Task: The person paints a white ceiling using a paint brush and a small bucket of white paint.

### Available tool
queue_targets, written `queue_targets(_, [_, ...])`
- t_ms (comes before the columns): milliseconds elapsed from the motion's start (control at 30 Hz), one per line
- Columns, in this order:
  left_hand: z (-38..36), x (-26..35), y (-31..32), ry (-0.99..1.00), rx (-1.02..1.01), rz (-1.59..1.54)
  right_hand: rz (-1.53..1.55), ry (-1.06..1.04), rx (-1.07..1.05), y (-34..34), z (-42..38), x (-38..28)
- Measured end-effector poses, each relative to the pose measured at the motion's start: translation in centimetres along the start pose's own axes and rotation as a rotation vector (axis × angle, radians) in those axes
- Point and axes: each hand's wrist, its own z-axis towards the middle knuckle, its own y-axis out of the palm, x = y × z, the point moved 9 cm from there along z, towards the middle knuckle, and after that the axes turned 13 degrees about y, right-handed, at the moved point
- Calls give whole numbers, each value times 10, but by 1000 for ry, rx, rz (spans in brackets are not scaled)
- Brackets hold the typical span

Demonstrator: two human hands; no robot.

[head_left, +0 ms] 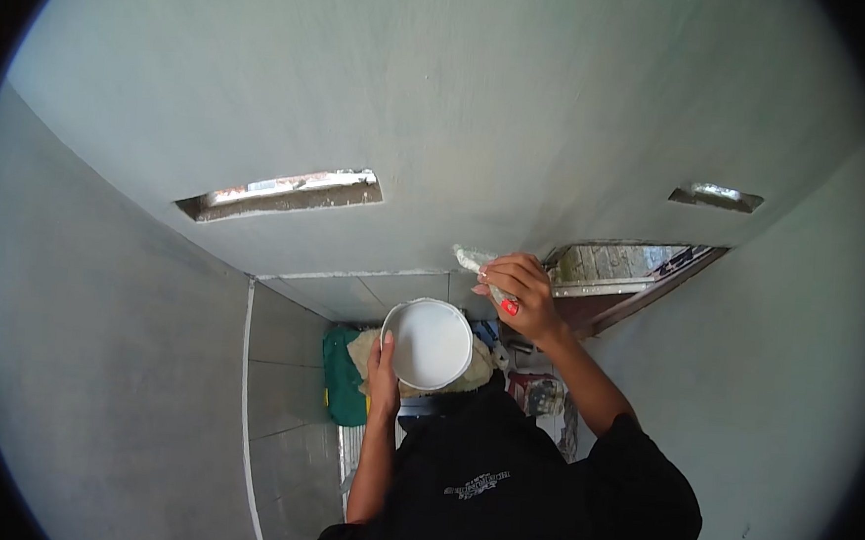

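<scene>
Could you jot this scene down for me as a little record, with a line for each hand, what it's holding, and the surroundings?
Left hand: grips the side of a round tub, thumb at the rim
Tub contents: white, probably paint
Right hand: holds a brush with a red mark on its handle
Brush tip: white-coated, close to the wall; contact unclear
Wall: pale, with narrow openings left and right
Lower left: grey tiles
Clothing: black shirt
</scene>
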Motion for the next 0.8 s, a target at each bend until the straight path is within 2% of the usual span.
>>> queue_targets(167, [4, -5, -2, -6, -27, 55, 131, 256, 53, -3, -24, -24])
queue_targets(300, [3, -11, -3, 15, -9, 43, 336, 574, 121, -14, -31, -17])
queue_targets(367, [3, -5, 9, 65, -102, -57, 297, 550, 68, -11, -24, -26])
queue_targets(500, [0, 2, 13, 54, -113, -65, 218, 524, -80, 12, -18, -39])
queue_targets(567, [-2, 8, 15, 81, -107, -86, 154, 594, -153, 30, -25, -35])
queue_targets(733, [-5, 10, 9, 72, -93, -69, 188, 658, -159, 50, -38, -31])
queue_targets(800, [-5, 9, 10, 65, -93, -71, 109, 634, -215, 59, -43, -28])
